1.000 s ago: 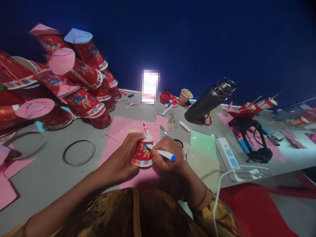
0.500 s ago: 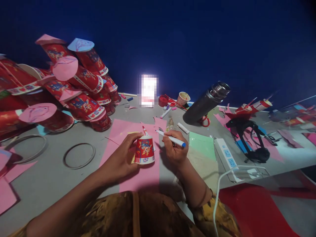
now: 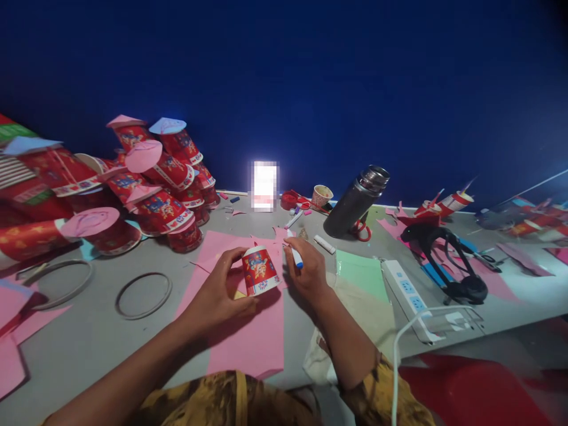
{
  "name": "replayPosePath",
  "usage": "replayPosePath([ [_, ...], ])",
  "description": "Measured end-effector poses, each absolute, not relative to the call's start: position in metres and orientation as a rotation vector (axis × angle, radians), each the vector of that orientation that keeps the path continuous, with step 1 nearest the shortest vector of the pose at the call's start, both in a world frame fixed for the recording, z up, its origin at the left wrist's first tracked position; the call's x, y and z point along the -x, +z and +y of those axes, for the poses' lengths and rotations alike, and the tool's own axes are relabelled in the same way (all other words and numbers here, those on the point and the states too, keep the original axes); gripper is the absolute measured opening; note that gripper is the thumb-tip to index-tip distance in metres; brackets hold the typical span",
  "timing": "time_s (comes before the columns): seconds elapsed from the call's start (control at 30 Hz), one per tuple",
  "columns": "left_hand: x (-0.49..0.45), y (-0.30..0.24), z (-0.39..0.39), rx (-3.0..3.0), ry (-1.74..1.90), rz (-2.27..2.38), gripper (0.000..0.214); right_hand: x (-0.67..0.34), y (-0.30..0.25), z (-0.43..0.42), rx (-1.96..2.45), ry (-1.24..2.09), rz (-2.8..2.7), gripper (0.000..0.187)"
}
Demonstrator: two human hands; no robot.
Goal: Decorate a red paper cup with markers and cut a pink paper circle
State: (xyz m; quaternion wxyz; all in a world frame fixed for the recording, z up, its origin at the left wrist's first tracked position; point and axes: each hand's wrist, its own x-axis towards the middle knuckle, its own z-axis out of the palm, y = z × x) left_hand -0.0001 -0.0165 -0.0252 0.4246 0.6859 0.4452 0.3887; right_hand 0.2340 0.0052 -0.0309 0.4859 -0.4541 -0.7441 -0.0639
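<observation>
My left hand (image 3: pixel 219 293) is wrapped round an upside-down red paper cup (image 3: pixel 260 270) and lifts it, tilted, just above a pink paper sheet (image 3: pixel 251 331). My right hand (image 3: pixel 308 269) is closed on a white marker with a blue cap (image 3: pixel 293 251), held a little to the right of the cup and apart from it. Both hands hover over the pink sheet on the grey table (image 3: pixel 97 337).
A pile of red paper cups with pink and blue paper lids (image 3: pixel 146 183) fills the far left. Two wire rings (image 3: pixel 142 294) lie left of the sheet. A dark flask (image 3: pixel 355 201), green paper (image 3: pixel 361 273), a white power strip (image 3: pixel 406 290), a black headset (image 3: pixel 448 260) and scissors sit to the right.
The marker came off the cup's base and swung to the right and up. My left hand tilted and lifted the cup. The camera view rose and pulled back.
</observation>
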Motion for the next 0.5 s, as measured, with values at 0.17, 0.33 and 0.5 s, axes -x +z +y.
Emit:
replayPosePath([
  [0.17,0.000,-0.030,-0.012,-1.891,1.075,1.143,0.076,-0.235,-0.038,0.011,1.171,-0.137,-1.903,0.026],
  [0.33,0.000,-0.024,-0.007,-2.052,1.014,1.142,0.078,-0.238,-0.042,0.016,1.181,-0.099,-1.941,0.029],
  [0.5,0.000,-0.022,0.001,-2.103,1.083,1.144,0.088,-0.240,-0.040,0.016,1.176,-0.082,-1.970,0.024],
])
